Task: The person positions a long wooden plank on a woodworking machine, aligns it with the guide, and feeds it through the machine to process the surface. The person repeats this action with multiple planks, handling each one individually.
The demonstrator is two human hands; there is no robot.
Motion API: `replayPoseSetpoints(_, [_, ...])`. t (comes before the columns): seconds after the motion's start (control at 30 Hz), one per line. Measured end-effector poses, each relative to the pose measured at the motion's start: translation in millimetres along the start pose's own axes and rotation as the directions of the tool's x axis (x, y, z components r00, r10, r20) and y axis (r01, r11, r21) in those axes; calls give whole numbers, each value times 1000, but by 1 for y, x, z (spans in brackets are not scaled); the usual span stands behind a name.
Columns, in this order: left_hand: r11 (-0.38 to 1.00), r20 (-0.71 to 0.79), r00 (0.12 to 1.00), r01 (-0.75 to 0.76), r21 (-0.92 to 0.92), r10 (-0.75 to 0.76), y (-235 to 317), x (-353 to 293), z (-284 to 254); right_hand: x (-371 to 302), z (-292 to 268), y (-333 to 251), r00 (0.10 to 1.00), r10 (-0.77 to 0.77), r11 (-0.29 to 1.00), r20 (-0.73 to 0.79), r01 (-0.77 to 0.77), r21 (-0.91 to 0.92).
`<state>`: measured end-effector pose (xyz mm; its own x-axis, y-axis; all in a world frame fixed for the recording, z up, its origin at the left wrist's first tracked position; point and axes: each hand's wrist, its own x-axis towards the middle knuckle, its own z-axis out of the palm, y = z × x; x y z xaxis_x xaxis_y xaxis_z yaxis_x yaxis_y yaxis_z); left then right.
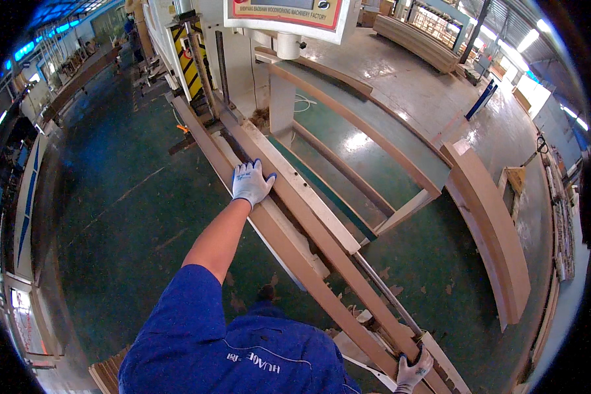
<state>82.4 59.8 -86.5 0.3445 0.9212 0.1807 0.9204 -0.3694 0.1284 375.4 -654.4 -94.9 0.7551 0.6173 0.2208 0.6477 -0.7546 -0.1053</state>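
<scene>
Two long brown boards run diagonally from the machine down to the lower right, with a narrow gap between them. My left hand [251,182], in a white glove with blue fingertips, lies on the left board [284,253] around its upper half, fingers stretched forward and the thumb apart. At the near end of the boards, my right hand [414,372], gloved too, curls its fingers over the right board [374,305]. Its palm and part of the grip are hidden. A pale machine rail [318,213] lies along the right board's far side.
Ahead stands a white machine with a control panel [285,14] and a yellow-black striped guard [189,65]. To the right are a long brown-edged frame [364,115] and a stack of curved brown boards [489,223]. Scraps litter the green floor below the boards.
</scene>
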Motion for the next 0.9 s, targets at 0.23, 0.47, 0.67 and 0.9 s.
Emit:
replayPoseSetpoints(0.23, [1000,36,999,15,-6,-15,4,-1,-7,-2,-2,-3,987,133,990,95,-137,37])
replayPoseSetpoints(0.47, [1000,29,1000,8,-11,-8,3,0,-4,-10,13,8,989,139,988,56,-142,59])
replayPoseSetpoints(0.67, [1000,51,999,18,-6,-18,3,-1,-7,1,-9,-5,1000,-14,1000,11,14,20])
replayPoseSetpoints(0.9, [1000,69,997,21,-16,-20,3,0,-8,0,-7,-5,999,-2,1000,32,3,-17])
